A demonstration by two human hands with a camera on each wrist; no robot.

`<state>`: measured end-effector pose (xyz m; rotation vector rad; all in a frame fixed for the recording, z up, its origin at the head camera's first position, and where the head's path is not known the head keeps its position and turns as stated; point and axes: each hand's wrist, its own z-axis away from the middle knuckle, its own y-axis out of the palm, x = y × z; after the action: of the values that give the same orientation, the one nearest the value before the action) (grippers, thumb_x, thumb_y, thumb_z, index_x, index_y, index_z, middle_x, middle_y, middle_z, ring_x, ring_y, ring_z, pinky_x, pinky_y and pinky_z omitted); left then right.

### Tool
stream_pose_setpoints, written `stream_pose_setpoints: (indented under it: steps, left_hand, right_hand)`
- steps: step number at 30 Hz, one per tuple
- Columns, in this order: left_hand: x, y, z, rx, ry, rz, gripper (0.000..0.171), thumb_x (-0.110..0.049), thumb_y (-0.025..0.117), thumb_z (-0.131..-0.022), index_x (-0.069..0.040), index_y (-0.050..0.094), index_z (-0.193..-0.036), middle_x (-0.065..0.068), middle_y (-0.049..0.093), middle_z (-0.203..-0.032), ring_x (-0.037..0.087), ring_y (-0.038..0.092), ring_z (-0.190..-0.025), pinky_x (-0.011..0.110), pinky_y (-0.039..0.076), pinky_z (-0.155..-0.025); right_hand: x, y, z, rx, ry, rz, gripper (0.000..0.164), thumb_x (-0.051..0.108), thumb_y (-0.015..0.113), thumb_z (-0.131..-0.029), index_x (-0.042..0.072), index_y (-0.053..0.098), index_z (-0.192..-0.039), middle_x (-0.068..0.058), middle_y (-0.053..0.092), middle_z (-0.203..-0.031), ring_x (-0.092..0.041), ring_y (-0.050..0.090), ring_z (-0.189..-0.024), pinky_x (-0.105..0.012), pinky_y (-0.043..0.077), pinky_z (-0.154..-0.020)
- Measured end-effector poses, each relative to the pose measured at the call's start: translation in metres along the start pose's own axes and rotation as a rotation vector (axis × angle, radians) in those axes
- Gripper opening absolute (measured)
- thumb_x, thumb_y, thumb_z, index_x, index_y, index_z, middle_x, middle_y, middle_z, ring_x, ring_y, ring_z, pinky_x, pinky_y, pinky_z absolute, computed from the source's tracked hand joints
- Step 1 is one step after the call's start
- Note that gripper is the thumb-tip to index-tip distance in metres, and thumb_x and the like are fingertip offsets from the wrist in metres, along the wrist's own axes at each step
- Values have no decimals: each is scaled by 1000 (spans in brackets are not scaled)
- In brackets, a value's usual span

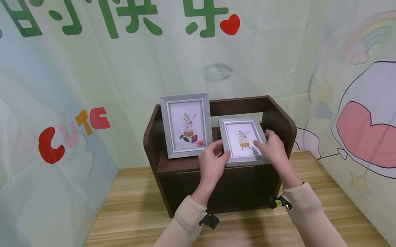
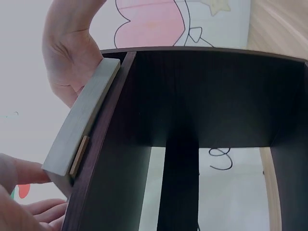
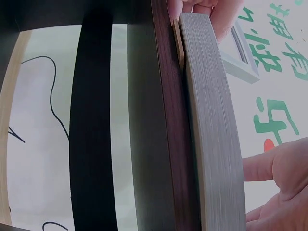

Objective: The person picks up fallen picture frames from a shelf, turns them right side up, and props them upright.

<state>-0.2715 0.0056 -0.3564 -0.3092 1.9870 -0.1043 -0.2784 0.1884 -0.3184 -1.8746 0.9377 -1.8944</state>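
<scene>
Both hands hold a grey picture frame [image 1: 244,161] with a plant print, which lies leaning back at a low angle on the upper shelf of a dark brown wooden rack [image 1: 185,164]. My left hand [image 1: 212,163] grips its left edge, thumb near the lower corner. At the right side, my right hand [image 1: 272,148] has its thumb over the front, fingers round the edge. Under the frame, a thin brown strip [image 2: 79,156] shows against the shelf edge in the left wrist view. A second grey picture frame [image 1: 187,154] stands upright on the shelf's left part, with a similar print.
The rack's side panels [image 1: 282,124] rise at both ends of the shelf, and a back rail [image 1: 239,107] runs behind. It stands on a wood-grain table [image 1: 131,205]. Printed cloth walls [image 1: 128,82] close in the back and sides. Each wrist wears a dark strapped device [image 1: 210,221].
</scene>
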Motion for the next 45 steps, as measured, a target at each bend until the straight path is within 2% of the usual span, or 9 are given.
stream_pose_setpoints:
  steps: [9,17,22,35,45]
  left_hand:
    - [2,2,0,-45,1,81,39,-2,74,-79,0,65,-117,14,68,-113,24,67,-102,33,56,-82]
    - [2,1,-3,-57,15,144,43,1,73,-79,0,62,-120,15,65,-118,25,64,-108,32,54,-85]
    - [2,1,-4,-61,24,126,44,0,73,-79,-2,61,-122,13,64,-121,24,63,-110,32,54,-86]
    - [-4,1,-6,-68,1,84,44,0,71,-81,-2,60,-124,14,64,-122,25,64,-108,34,54,-86]
    - [-10,0,-13,-90,43,36,43,1,69,-82,-3,61,-124,14,65,-120,25,66,-105,31,55,-85]
  right_hand:
    - [-3,1,0,-82,-70,-34,54,15,48,-97,-8,31,-143,-29,36,-144,-40,35,-133,-52,26,-113]
    - [-3,3,0,-144,-99,-99,48,12,44,-98,-3,36,-143,-26,40,-143,-38,42,-130,-49,34,-109]
    - [-5,2,-2,-168,-108,-150,45,12,43,-98,-2,40,-141,-24,47,-139,-36,49,-123,-48,39,-106]
    - [-7,0,-4,-211,-149,-226,44,6,50,-95,0,46,-138,-22,53,-134,-33,55,-117,-46,45,-100]
    - [-5,0,-3,-264,-210,-327,44,3,55,-93,2,49,-136,-19,54,-134,-32,58,-117,-46,47,-98]
